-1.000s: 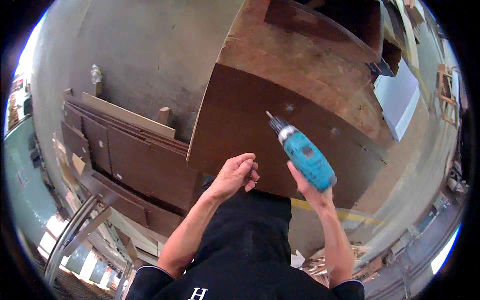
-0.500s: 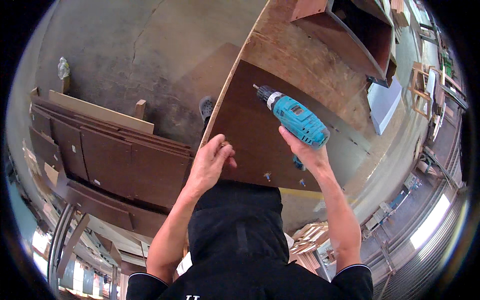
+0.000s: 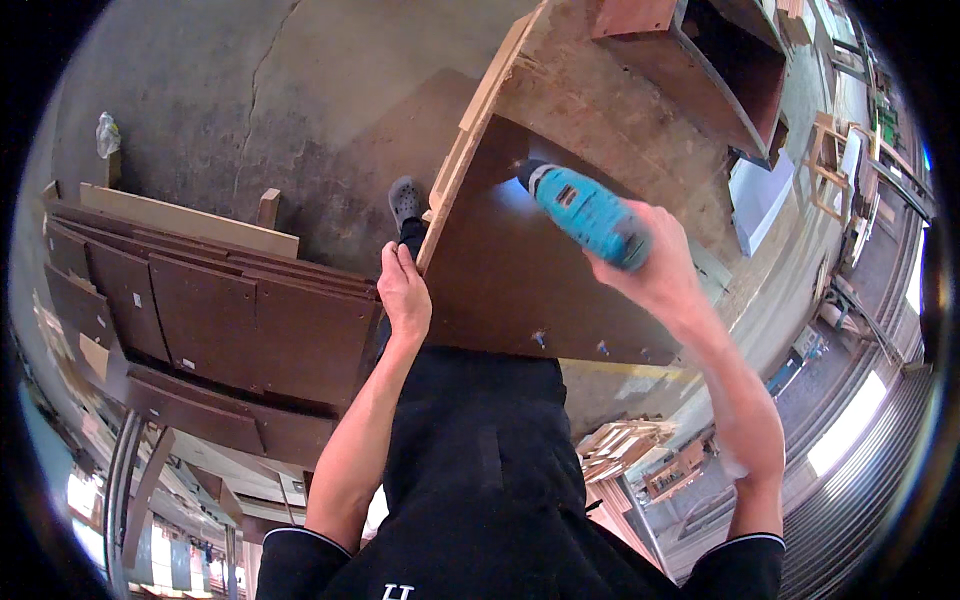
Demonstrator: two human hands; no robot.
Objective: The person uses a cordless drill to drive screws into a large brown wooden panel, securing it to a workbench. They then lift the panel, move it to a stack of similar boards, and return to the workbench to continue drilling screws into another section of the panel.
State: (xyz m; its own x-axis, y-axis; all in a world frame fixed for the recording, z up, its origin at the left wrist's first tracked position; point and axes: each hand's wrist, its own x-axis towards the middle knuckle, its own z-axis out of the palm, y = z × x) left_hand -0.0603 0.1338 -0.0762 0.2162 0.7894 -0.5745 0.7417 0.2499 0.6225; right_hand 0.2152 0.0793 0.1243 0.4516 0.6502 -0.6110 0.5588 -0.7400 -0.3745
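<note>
My right hand (image 3: pixel 662 262) is wrapped round a teal cordless drill (image 3: pixel 585 212), its front end pointing to the far left over a dark brown panel (image 3: pixel 500 265). The drill's light makes a bright spot on the panel, and blur hides the bit's tip. Just left of the panel's left edge is my left hand (image 3: pixel 405 297), fingers drawn together; anything inside them is hidden. Along the panel's near side stand small metal-and-blue fittings, one (image 3: pixel 539 339) left of another (image 3: pixel 602 347). The panel lies on a worn wooden board (image 3: pixel 575 100).
Dark brown panels (image 3: pixel 205 305) are stacked at the left, with a pale strip (image 3: pixel 190 217) behind them. A brown box-like cabinet (image 3: pixel 690 75) sits at the far right of the board. My shoe (image 3: pixel 404 198) shows on the concrete floor beyond my left hand.
My left hand has moved left, from over the panel's edge to outside it. My right hand has shifted right and farther away; the drill is tilted differently and its light now shines on the panel.
</note>
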